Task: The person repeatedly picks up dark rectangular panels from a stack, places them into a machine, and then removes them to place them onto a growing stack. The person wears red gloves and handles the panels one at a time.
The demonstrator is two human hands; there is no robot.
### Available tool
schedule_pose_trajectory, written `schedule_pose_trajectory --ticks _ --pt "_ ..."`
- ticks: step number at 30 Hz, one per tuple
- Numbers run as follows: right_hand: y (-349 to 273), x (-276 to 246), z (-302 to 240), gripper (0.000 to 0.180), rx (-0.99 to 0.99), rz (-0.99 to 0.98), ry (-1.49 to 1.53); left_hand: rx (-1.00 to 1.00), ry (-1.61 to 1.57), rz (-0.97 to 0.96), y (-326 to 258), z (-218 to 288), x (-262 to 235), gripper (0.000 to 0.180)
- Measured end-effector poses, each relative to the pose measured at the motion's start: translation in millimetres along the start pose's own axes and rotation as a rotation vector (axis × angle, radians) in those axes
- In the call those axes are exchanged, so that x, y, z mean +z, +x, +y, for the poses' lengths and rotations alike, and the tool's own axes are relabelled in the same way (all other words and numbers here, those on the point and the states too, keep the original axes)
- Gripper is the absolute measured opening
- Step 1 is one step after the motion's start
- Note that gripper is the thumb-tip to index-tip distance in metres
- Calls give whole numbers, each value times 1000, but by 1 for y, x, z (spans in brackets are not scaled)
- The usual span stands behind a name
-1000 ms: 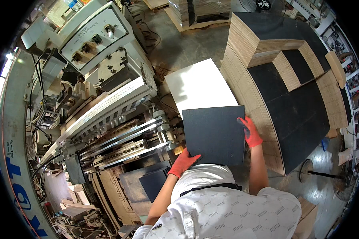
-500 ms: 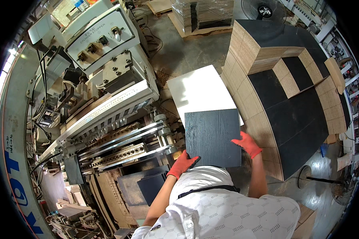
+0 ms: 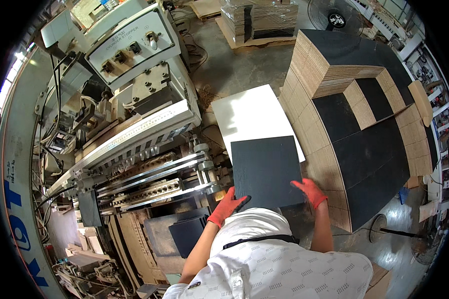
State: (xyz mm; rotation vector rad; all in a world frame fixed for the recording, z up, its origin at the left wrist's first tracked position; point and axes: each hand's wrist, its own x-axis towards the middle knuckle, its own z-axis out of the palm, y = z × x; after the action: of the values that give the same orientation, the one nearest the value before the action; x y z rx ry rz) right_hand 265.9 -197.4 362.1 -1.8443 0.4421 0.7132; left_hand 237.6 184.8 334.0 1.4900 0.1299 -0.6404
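A dark, nearly square board [image 3: 267,172] is held in front of my waist. My left hand [image 3: 226,208], in a red glove with dark fingertips, grips its lower left corner with the thumb on top. On the right edge, my red-gloved right hand [image 3: 312,193] holds the board, thumb over the face and the other fingers mostly hidden. Beyond and partly behind the board lies a large white sheet or panel [image 3: 249,112].
Tall stacks of black-faced boards [image 3: 371,154] stand close on my right. A long machine with metal rails [image 3: 152,174] and a switch box [image 3: 133,45] fills the left. Dark boards [image 3: 187,234] lie beside my left forearm. A wrapped stack [image 3: 259,20] and a fan [image 3: 336,20] stand farther off.
The board has tilted slightly in my hands, its lower right corner shifting up and right. Its wood-grain sheen has faded to a flatter dark face. Both hands keep their grip.
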Motion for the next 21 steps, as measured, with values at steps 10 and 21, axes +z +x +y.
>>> schedule_pose_trajectory --ticks 10,21 --pt "0 -15 -84 49 -327 388 -93 88 -281 58 -14 79 17 78" --pt "60 9 -122 71 -425 546 -802 273 481 231 -5 76 18 66"
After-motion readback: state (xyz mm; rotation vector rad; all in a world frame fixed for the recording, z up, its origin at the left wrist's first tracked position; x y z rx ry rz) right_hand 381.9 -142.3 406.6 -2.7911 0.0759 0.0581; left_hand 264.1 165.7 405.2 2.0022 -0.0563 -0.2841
